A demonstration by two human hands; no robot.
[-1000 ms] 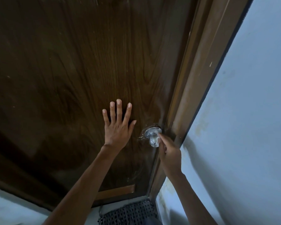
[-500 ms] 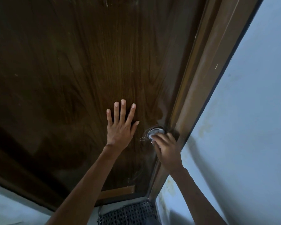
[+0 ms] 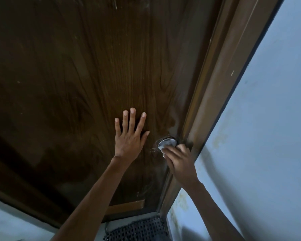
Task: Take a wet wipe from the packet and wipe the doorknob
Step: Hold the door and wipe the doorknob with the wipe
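Observation:
A round silver doorknob (image 3: 167, 142) sits at the right edge of a dark brown wooden door (image 3: 87, 75). My right hand (image 3: 180, 162) is curled over the knob from below and covers its lower part. A sliver of pale wet wipe (image 3: 162, 150) shows under its fingertips, pressed against the knob. My left hand (image 3: 129, 139) lies flat on the door just left of the knob, fingers spread, holding nothing. No wipe packet is in view.
A lighter brown door frame (image 3: 221, 87) runs beside the knob, with a pale blue wall (image 3: 268, 136) to its right. A dark woven mat (image 3: 137, 230) lies on the floor at the door's foot.
My right hand has moved up from beside the knob and closed over it with the wipe. My left hand has stayed flat on the door.

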